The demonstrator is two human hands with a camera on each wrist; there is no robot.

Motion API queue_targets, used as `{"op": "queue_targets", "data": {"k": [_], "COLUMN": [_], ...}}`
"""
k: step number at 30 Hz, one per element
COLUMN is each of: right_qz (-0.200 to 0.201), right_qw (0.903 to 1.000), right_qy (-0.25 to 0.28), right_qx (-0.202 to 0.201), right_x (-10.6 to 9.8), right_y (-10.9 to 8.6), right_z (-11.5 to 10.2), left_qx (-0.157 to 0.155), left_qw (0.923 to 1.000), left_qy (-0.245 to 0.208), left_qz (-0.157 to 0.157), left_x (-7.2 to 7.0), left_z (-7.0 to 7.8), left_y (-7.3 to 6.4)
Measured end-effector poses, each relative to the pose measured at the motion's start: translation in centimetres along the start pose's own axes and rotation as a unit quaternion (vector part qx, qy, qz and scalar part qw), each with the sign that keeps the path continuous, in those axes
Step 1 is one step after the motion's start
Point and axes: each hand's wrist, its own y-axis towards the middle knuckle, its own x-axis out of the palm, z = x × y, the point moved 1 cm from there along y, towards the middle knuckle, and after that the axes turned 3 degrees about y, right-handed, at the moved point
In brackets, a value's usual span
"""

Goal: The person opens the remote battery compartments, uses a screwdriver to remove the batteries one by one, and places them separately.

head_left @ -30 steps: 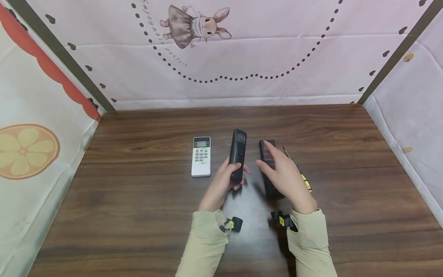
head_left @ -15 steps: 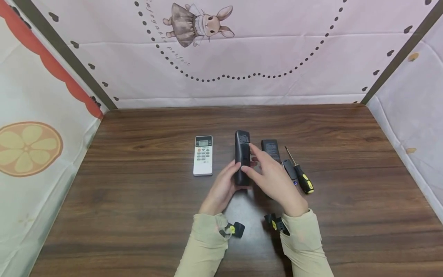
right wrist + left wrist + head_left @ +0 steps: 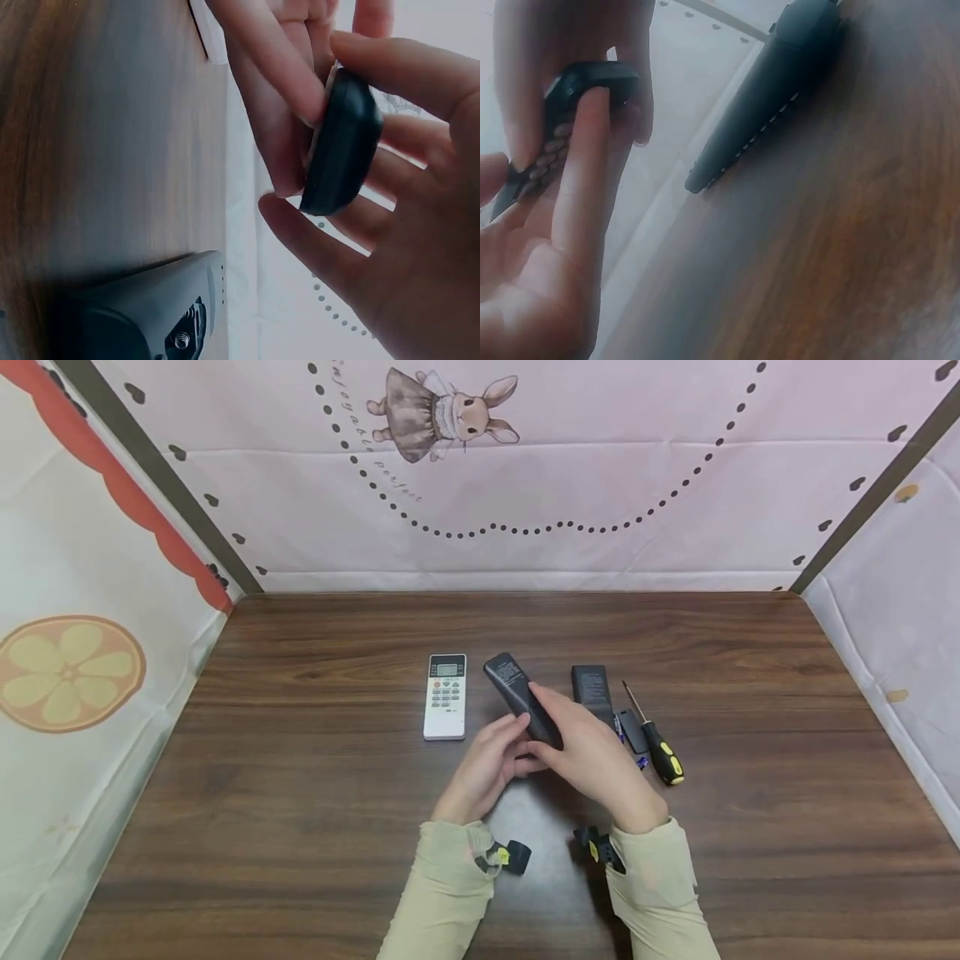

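A black remote control (image 3: 510, 683), back side up, is tilted with its far end to the left above the table. The right hand (image 3: 588, 752) grips its near half, fingers on the far side and thumb on the near side. Beside it the left hand (image 3: 487, 764) has its thumb against the remote's edge and fingers under it. In the left wrist view, rows of buttons (image 3: 551, 154) show on the remote's underside, and a left finger (image 3: 585, 172) lies against its near end. The right wrist view shows the remote's dark end (image 3: 346, 142) between both hands.
A white remote control (image 3: 445, 697) lies to the left. To the right, a second black remote (image 3: 592, 689) lies back up, its battery bay (image 3: 184, 334) uncovered. Near it are a dark battery cover (image 3: 633, 731), small blue batteries (image 3: 642, 762) and a yellow-black screwdriver (image 3: 663, 756).
The right hand came over from the second black remote to the held one and took hold of it. The held remote has swung, its far end turning left. The left hand stays in about the same place.
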Motion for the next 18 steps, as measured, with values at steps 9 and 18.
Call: {"op": "queue_targets", "data": {"k": [9, 18], "right_qz": [0.015, -0.01], "right_qw": [0.9989, 0.9986], "right_qy": [-0.008, 0.004], "right_qx": [-0.044, -0.051], "right_x": [-0.34, -0.3], "right_y": [-0.14, -0.2], "right_z": [0.25, 0.3], "left_qx": [-0.004, -0.03], "left_qw": [0.9992, 0.9969], "left_qy": [-0.036, 0.036], "left_qz": [0.018, 0.063], "left_x": [-0.16, -0.66], "left_z": [0.3, 0.56], "left_y": [0.25, 0.26]}}
